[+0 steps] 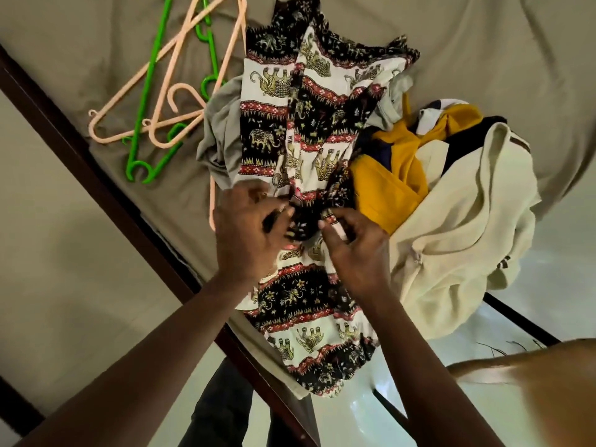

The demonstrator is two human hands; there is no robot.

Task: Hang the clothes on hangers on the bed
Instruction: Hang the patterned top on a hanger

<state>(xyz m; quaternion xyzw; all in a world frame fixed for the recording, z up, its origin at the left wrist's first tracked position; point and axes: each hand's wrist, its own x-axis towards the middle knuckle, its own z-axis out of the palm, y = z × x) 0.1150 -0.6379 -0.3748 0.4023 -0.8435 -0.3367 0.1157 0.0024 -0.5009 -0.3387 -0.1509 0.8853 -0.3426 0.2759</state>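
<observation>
A black, white and red elephant-print garment [300, 130] lies stretched across the bed and hangs over its near edge. My left hand [248, 230] and my right hand [351, 250] both pinch its fabric at the middle, close together. A peach hanger bar [212, 201] pokes out from under the garment by my left hand. Loose peach hangers [180, 88] and green hangers [151, 91] lie on the sheet at the upper left.
A pile of clothes sits to the right: a mustard garment [393, 175], a cream garment [458, 240] and a grey garment [219, 137]. The dark wooden bed frame [106, 188] runs diagonally. Pale floor lies below.
</observation>
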